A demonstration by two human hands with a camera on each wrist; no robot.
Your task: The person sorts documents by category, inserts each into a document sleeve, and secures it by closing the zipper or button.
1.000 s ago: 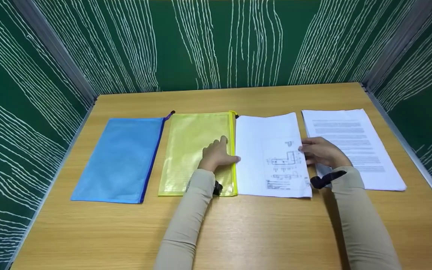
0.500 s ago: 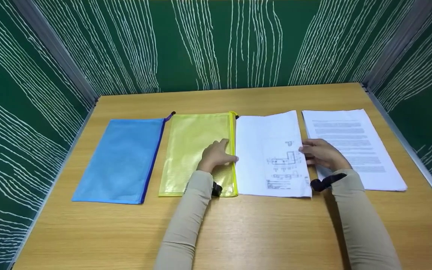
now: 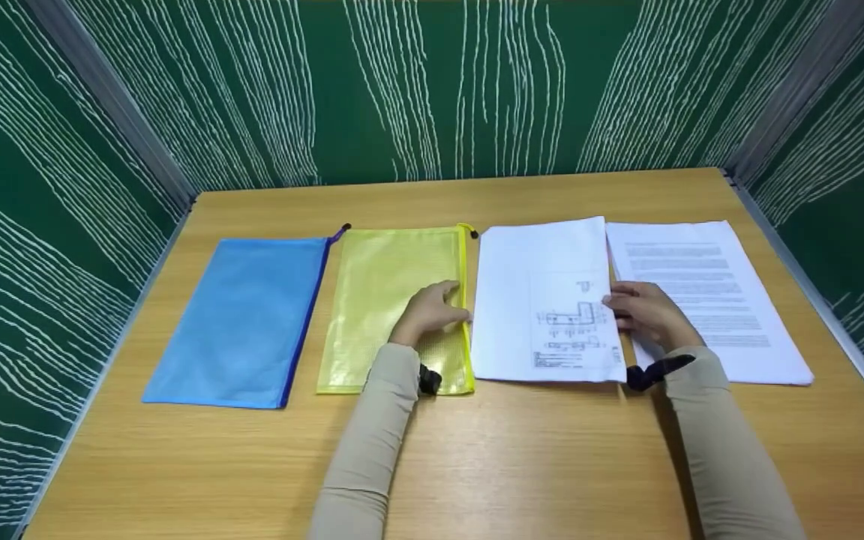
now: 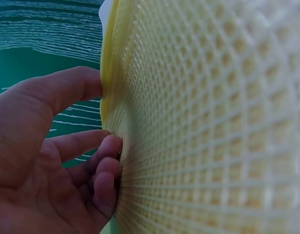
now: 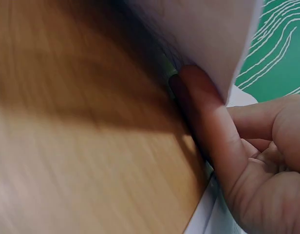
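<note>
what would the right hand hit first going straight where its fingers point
The paper with the drawing, whose edge the right hand holds; beyond it, probably the yellow pouch, though depth is unclear.

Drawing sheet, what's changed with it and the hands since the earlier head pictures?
The drawing sheet has shifted slightly right and away from the person; the right hand, which holds its right edge, moved slightly right with it. The left hand drew back slightly left, away from the sheet. The blue pouch, yellow pouch and text pages stayed put.
</note>
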